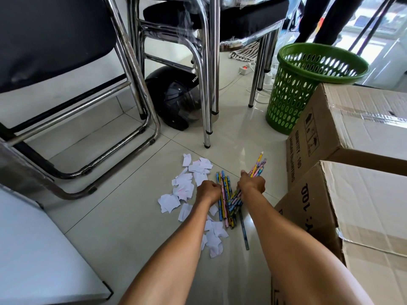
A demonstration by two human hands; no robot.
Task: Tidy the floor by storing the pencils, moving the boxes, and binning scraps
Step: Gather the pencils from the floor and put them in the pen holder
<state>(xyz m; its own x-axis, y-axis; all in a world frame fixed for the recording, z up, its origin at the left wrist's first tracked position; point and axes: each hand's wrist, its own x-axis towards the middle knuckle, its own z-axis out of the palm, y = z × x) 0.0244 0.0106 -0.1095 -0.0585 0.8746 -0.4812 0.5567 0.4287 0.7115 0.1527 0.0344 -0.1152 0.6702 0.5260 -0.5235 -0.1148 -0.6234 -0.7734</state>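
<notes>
I count two cardboard boxes (361,133), one green bin (295,89), one helmet (174,100), my two hands (209,191); pencils (226,201) and scraps (185,186) too many to count.

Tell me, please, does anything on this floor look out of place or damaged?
Yes. Torn paper scraps litter the tiles beside loose pencils, which the left hand and right hand are gathering. The nearest cardboard box has a ripped edge. A helmet lies under the chairs.

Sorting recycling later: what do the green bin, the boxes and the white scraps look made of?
Green bin: likely moulded plastic, glossy, with punched oval holes. Boxes: brown corrugated cardboard, matte, taped and printed. Scraps: thin white paper, torn and creased.
</notes>
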